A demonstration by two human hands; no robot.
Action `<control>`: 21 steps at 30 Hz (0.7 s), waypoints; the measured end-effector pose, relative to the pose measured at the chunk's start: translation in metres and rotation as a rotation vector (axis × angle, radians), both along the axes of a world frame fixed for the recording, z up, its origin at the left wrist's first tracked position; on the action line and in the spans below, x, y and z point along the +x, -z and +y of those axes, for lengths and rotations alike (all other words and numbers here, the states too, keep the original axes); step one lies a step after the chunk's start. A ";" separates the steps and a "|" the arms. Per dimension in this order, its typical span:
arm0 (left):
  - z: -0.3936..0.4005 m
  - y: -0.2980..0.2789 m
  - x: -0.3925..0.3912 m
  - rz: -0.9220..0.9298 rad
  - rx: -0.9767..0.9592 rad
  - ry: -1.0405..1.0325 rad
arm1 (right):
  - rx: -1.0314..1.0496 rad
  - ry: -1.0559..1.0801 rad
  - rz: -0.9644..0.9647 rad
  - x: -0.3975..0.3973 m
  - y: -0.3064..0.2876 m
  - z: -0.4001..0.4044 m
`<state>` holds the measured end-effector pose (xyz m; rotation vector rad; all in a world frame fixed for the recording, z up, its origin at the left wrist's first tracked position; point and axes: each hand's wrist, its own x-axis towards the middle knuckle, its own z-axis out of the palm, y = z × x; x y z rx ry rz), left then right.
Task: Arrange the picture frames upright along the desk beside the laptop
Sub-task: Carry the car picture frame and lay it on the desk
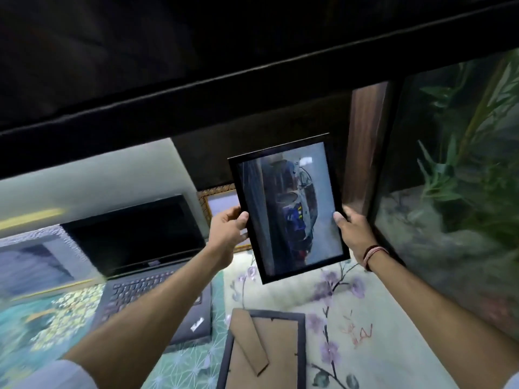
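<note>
both hands, left hand (229,230) and right hand (355,234), grip the black picture frame (289,209) above the desk (280,290), fingers clamped on its edges.

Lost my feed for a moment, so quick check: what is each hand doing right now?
Left hand: closed on the left edge of the black picture frame, held above the desk.
Right hand: closed on the same frame's right edge.

Floral-covered desk (373,313) bears laptop (146,265) and face-down frame (264,352).
</note>
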<state>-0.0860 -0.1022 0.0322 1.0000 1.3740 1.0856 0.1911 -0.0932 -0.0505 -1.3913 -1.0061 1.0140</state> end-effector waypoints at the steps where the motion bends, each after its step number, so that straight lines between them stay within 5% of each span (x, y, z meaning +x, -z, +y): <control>1: -0.012 0.000 -0.011 -0.004 -0.007 -0.014 | 0.011 -0.014 -0.021 -0.010 -0.003 -0.010; 9: -0.103 0.023 -0.111 -0.123 -0.155 -0.177 | 0.019 -0.170 -0.188 -0.107 -0.023 -0.062; 21: -0.255 0.047 -0.333 -0.476 -0.206 -0.408 | 0.028 -0.433 -0.561 -0.354 -0.090 -0.130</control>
